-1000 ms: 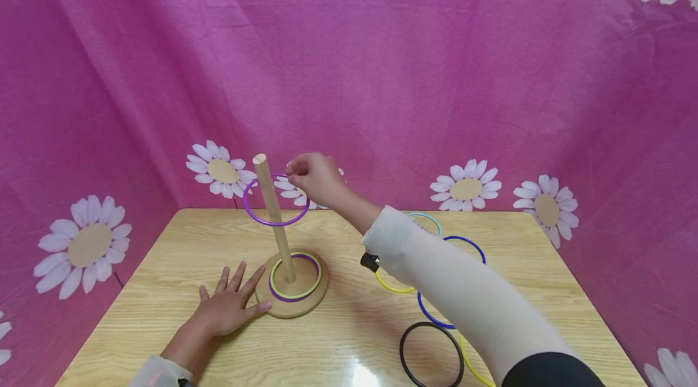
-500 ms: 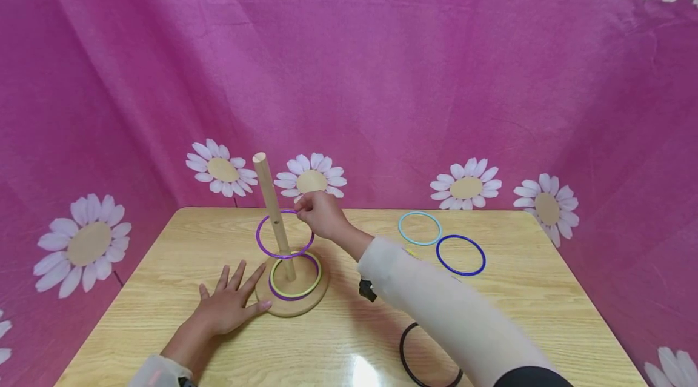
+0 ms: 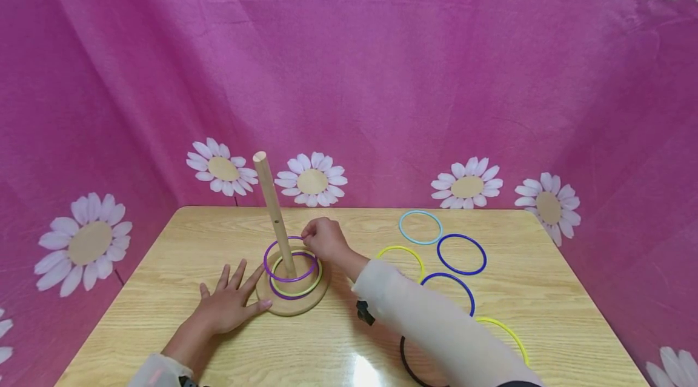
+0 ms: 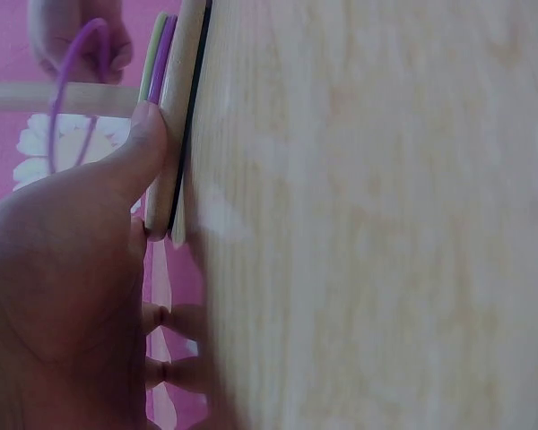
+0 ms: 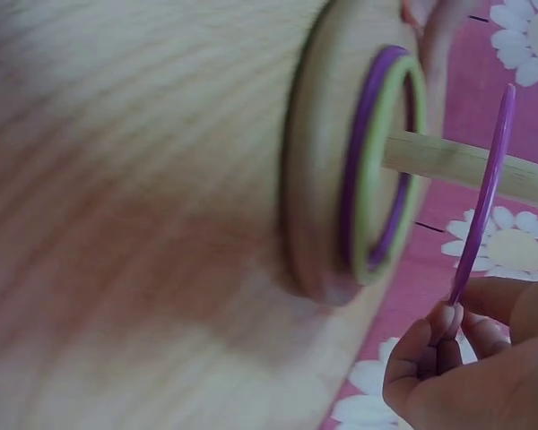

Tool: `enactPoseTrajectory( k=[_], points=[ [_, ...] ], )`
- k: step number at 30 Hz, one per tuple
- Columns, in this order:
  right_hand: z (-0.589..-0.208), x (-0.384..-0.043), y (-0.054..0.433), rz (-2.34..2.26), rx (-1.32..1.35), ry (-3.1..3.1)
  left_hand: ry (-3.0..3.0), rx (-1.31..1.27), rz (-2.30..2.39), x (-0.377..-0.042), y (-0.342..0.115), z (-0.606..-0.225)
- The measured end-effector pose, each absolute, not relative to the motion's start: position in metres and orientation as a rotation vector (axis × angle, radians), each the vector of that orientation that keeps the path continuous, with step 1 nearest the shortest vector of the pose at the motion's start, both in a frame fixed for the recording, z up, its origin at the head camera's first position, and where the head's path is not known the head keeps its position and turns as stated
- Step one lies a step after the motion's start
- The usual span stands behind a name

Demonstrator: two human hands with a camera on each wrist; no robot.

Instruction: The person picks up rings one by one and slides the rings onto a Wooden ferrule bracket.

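Note:
My right hand point(image 3: 329, 240) pinches the edge of a purple ring point(image 5: 490, 184) between thumb and fingers. That ring is around the wooden peg point(image 3: 270, 193), low down but apart from the rings beneath, as the right wrist view shows. On the round wooden base point(image 3: 291, 308) lie a yellow-green ring point(image 5: 370, 179) and, under it, another purple ring point(image 5: 351, 170), both around the peg. My left hand point(image 3: 229, 308) rests with spread fingers at the base's left side; its thumb point(image 4: 143, 143) lies on the base's rim.
Right of the stand on the wooden table point(image 3: 349, 338) lie a light blue ring point(image 3: 420, 243), two dark blue rings point(image 3: 461, 274), two yellow rings point(image 3: 400, 247) and a black ring point(image 3: 406, 360). My right sleeve point(image 3: 431, 314) covers parts of some. A pink flowered cloth point(image 3: 382, 102) hangs behind.
My right hand has lowered the purple ring along the peg, from near its top to just above the rings on the base. The left hand has stayed in place.

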State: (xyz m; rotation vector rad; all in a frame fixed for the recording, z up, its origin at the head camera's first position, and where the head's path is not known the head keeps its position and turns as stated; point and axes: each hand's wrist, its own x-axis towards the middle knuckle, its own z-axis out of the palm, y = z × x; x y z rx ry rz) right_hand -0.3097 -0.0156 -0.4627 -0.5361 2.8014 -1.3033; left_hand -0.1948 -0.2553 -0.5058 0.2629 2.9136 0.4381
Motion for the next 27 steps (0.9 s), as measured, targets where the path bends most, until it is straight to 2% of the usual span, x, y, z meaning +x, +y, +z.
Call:
enactPoseTrajectory(
  k=[10, 27],
  points=[
    [-0.483, -0.303, -0.011, -1.253, -0.45, 2.841, 2.936, 0.274, 0.429, -0.194, -0.256, -0.507],
    [-0.49, -0.301, -0.008, -1.279, -0.441, 2.816, 2.93, 0.273, 0.428, -0.194, -0.255, -0.507]
  ],
)
